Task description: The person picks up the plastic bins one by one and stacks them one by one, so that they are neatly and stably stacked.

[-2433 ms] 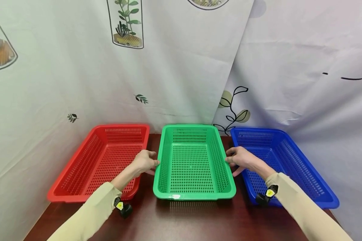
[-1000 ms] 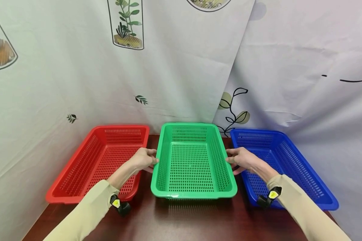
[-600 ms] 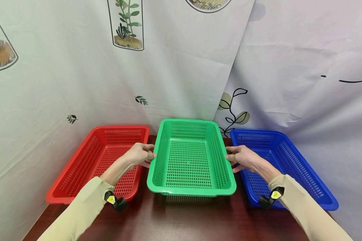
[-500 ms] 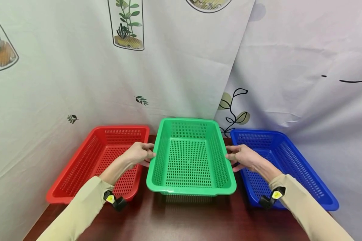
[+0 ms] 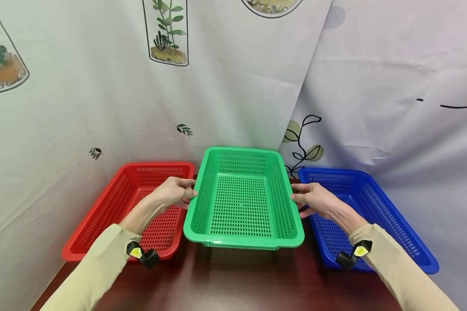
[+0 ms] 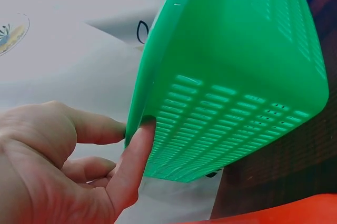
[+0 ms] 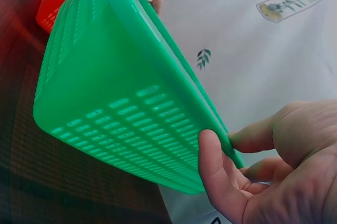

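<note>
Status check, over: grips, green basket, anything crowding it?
Left grip and right grip pinching opposite side rims. Green basket seems held off the table. Red basket close on left, blue basket close on right.

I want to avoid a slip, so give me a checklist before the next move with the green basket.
1. Left hand pinching rim of the green slotted basket: ok.
2. Right hand pinching its opposite rim: ok.
3. Its inside empty: ok, bare floor showing.
4. Clear of the red slotted basket: ok, table shows between.
5. Clear of the blue slotted basket: ok, with a gap.
6. Left sleeve clear of the red slotted basket: cannot tell; they overlap in the head view.
</note>
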A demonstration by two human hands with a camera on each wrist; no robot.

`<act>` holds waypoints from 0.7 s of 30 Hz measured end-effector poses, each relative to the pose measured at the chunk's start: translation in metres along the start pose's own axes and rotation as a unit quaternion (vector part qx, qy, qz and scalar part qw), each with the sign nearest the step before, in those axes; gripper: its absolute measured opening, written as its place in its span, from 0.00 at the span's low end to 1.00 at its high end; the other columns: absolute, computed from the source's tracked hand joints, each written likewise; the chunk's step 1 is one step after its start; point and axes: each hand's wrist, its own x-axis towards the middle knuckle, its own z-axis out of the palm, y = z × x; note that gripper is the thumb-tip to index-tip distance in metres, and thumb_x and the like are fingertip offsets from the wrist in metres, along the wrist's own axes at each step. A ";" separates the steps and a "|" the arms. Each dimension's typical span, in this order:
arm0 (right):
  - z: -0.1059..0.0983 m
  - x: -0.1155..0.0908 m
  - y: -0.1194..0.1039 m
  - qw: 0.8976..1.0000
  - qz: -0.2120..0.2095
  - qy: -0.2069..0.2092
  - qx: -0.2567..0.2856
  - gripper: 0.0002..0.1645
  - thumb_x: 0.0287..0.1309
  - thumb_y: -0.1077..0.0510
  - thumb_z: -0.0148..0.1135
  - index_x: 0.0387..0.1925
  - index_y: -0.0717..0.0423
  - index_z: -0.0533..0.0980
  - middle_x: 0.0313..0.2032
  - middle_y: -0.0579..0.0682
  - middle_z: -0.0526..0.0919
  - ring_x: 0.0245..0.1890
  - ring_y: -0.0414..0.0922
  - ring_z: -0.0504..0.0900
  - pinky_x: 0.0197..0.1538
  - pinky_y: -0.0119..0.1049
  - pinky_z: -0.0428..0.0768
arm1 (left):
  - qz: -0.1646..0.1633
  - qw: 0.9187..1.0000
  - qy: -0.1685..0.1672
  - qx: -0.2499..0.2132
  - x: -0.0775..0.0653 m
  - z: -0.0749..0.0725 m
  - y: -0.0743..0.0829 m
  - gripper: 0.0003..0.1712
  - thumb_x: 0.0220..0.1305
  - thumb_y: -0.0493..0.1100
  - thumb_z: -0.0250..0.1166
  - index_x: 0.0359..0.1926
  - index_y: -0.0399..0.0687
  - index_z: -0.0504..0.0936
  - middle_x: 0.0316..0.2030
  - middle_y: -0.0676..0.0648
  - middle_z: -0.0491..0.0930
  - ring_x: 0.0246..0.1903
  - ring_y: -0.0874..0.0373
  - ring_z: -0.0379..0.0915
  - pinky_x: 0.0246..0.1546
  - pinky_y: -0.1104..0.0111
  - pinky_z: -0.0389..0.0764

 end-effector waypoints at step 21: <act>0.017 0.002 -0.020 0.998 -0.043 -0.009 0.035 0.36 0.71 0.63 0.57 0.74 0.69 0.57 0.41 0.58 0.85 0.36 0.49 0.86 0.38 0.44 0.87 | 0.016 1.000 -0.006 -0.014 -0.019 -0.031 0.002 0.35 0.74 0.35 0.57 0.74 0.26 0.53 0.64 0.28 0.67 0.41 0.53 0.80 0.46 0.58 0.84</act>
